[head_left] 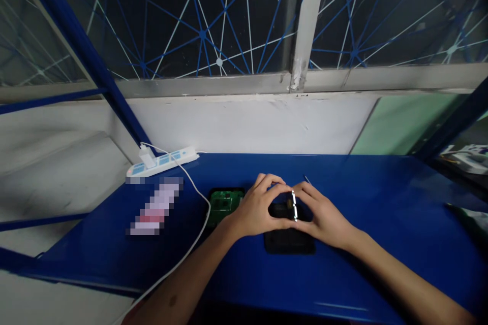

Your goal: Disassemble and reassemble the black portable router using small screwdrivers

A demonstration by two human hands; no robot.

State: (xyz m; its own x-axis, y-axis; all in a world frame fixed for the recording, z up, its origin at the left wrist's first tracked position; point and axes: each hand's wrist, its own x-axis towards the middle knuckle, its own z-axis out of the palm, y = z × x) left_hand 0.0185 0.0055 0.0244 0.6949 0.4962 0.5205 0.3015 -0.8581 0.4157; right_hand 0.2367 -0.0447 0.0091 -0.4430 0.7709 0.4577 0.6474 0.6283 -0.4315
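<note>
Between my two hands stands a thin panel with a shiny metal edge, seen almost edge-on, so its faces are mostly hidden. My left hand pinches it between thumb and fingertips at its near and far ends. From the other side, my right hand grips the same panel in the same way. Below both hands a black plastic casing lies on the table, partly covered by them. Left of my left hand is a green circuit board in a black housing, part of it behind my wrist.
The blue table runs to a white wall. At the back left lies a white power strip with a plugged-in charger. Its white cable crosses beside my left forearm. A blurred-out flat item lies left; a thin tool shows behind my right hand.
</note>
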